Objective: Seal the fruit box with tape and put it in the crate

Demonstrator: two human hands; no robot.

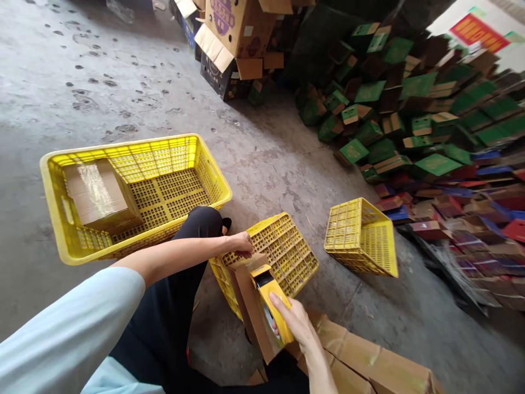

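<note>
A brown cardboard box (pixel 250 306) rests against an overturned yellow crate (pixel 287 246) in front of me. My left hand (pixel 241 244) lies closed on the box's top far edge and holds it steady. My right hand (pixel 293 320) grips a yellow tape dispenser (pixel 270 287) pressed on the box's upper face. My black trousers and pale blue sleeve fill the lower left.
A large yellow crate (pixel 197 158) on the left holds one taped cardboard box (pixel 100 194). A smaller yellow crate (pixel 361 238) lies tipped on the concrete floor at right. Green, red and blue flat boxes (pixel 422 126) are heaped behind it. Flat cardboard (pixel 369 361) lies at bottom right.
</note>
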